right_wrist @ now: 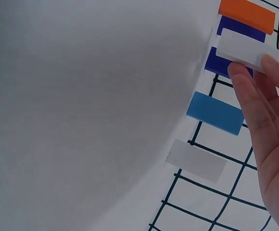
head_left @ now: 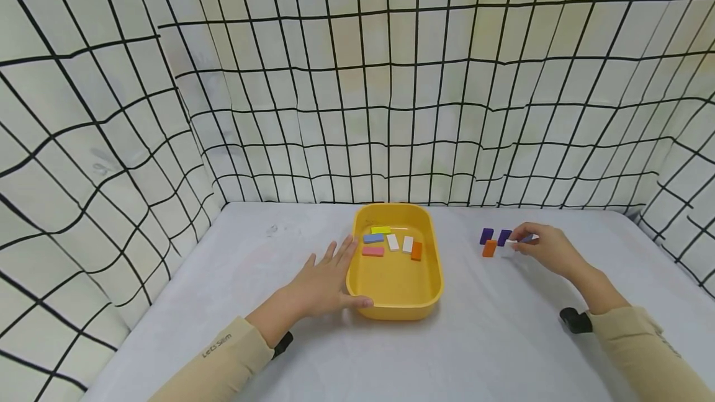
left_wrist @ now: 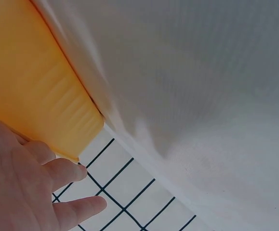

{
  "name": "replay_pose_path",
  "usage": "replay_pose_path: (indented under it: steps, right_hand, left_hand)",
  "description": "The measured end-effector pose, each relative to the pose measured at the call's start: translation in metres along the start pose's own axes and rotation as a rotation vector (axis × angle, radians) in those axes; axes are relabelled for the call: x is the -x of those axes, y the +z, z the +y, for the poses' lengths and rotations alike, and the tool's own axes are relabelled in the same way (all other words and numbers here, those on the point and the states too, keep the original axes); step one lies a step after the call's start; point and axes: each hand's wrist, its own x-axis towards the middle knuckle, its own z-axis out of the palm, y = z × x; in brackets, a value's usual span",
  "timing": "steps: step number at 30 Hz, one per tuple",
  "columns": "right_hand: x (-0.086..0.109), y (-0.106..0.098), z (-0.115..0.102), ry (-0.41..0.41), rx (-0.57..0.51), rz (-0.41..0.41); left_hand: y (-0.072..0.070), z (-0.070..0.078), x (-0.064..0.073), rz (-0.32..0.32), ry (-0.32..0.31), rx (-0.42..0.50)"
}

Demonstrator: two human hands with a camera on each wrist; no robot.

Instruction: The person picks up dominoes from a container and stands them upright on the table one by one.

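Observation:
My right hand [head_left: 547, 250] pinches a white domino-like block [right_wrist: 243, 47] between thumb and fingers, at the right side of the table. Around it stand two purple blocks [head_left: 486, 236], an orange block [head_left: 489, 248] and a blue block [right_wrist: 215, 113]; another white block [right_wrist: 197, 161] shows in the right wrist view. My left hand [head_left: 321, 281] lies against the left side of a yellow tray [head_left: 396, 311], its fingers spread and straight along the rim. Inside the tray are a yellow block [head_left: 381, 230], a blue one, a pink one [head_left: 373, 252], two white ones and an orange one [head_left: 416, 251].
A white cloth [head_left: 268, 352] covers the table. White sheeting with a black net [head_left: 346, 104] in front closes off the back and both sides. Black wrist devices [head_left: 575, 321] sit by both sleeves.

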Motion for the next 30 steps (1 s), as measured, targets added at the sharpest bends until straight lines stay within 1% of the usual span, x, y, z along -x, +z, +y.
replay_pose_path:
  steps: [9,14,19,24,30]
  right_hand:
    - [-0.002,0.003,0.004,0.017,0.005,-0.02]
    - [-0.004,0.002,0.003,0.004,0.014,-0.016]
    - [-0.003,-0.004,0.002,-0.003,0.019,-0.019]
    - [0.001,-0.014,0.003,0.011,0.019,-0.013]
    - [-0.001,-0.021,-0.008,0.007,0.02,-0.006]
  left_hand:
    - [0.001,0.0,0.0,0.001,0.0,-0.011]
    - [0.001,-0.001,0.0,0.005,0.0,-0.005]
    - [0.001,-0.001,0.0,0.001,-0.007,-0.005]
    - [0.001,0.0,0.0,-0.003,-0.012,0.005]
    - [-0.001,0.001,0.001,-0.008,-0.013,-0.009]
